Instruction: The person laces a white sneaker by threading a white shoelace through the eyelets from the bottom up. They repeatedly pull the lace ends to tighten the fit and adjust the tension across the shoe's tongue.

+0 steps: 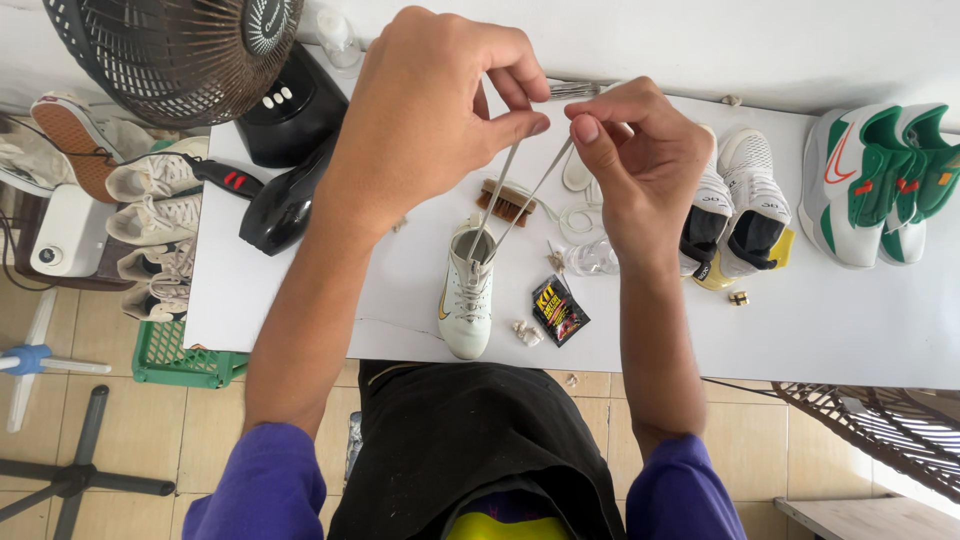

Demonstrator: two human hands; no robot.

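Lacing step: left hand (430, 110) and right hand (640, 160) each pinch a lace end (505, 185) above the white shoe (467, 290); next calls for even tension.

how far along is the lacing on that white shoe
Done: the white shoe looks laced up most of its front. In hand: the left hand and right hand each pinch one lace end, pulled up taut. Left: no knot or bow is tied yet.

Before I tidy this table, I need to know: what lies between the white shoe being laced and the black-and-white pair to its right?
In the head view, between the white shoe and the black-and-white pair lie a small dark sachet, a clear bottle and crumpled paper bits.
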